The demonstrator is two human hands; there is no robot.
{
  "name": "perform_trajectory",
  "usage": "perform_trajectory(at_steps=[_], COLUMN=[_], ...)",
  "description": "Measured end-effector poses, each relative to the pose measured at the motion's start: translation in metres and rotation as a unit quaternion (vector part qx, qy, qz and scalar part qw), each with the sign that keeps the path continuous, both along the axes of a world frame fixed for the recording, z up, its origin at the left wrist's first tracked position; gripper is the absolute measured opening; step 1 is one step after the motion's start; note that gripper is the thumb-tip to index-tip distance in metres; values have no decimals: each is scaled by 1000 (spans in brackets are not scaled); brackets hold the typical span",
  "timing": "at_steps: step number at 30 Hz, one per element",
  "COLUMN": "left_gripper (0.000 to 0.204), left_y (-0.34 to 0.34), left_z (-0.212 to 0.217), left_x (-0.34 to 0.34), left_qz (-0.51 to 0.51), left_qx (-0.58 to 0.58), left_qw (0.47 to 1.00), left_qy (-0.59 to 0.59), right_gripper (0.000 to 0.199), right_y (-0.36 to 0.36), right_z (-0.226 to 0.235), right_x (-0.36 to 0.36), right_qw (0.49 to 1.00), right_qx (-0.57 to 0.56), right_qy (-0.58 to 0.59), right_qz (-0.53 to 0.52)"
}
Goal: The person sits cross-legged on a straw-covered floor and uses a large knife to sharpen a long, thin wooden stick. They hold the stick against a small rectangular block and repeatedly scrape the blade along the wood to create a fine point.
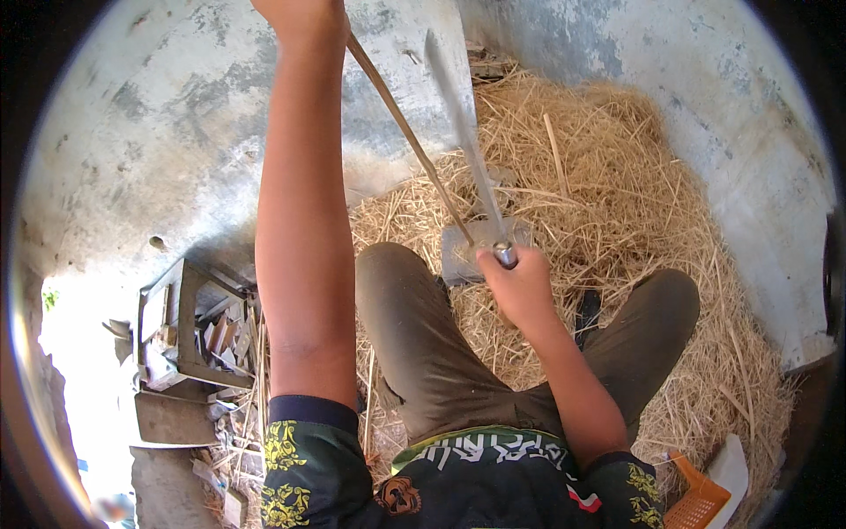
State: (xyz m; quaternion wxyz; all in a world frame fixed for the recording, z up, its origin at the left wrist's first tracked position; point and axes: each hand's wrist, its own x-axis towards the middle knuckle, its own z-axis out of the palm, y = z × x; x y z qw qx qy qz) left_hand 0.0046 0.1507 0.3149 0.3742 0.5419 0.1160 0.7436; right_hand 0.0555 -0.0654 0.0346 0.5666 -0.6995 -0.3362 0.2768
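My left hand (304, 16) is raised high at the top of the view, closed tight round the upper end of a thin bamboo stick (407, 132); my fingers are partly cut off by the frame, so I can't tell exactly how they wrap it. From that fist the stick slants down and away to my right, its lower end coming down on a flat grey block (471, 249) that lies in the straw (617, 194) just beyond my right fist.

My right hand (520, 282) is shut firmly round the handle of a long knife (467, 132) — the metal collar shows just above my knuckles, and the blade rises from the grip, blurred, close alongside the stick but not touching it as far as I can see. My knees sit either side of this hand, the block between them.

I judge this to be the shaving or splitting stage: stick propped on the block, blade lifted for a stroke. The next move would call for bringing the edge down along the stick's near side at a shallow angle, with my left grip steady so the stick doesn't twist or skid off the block — and with the blade's path well below my upper fist.

Off beyond my left elbow lie wood offcuts (207, 339); an orange basket (696, 502) sits behind my right elbow.
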Motion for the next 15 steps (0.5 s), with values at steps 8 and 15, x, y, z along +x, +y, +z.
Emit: perform_trajectory(at_steps=[8, 15], left_gripper=[53, 51], left_y=[55, 10], left_z=[17, 2], left_x=[-15, -2], left_qz=[474, 12], left_qx=[160, 2], left_qw=[860, 1000], left_qy=[99, -2], right_gripper=[32, 30], right_y=[23, 17], right_z=[-99, -9], right_x=[-10, 21], right_qw=[994, 998], right_qx=[-91, 0], right_qy=[-61, -64], right_qz=[25, -6])
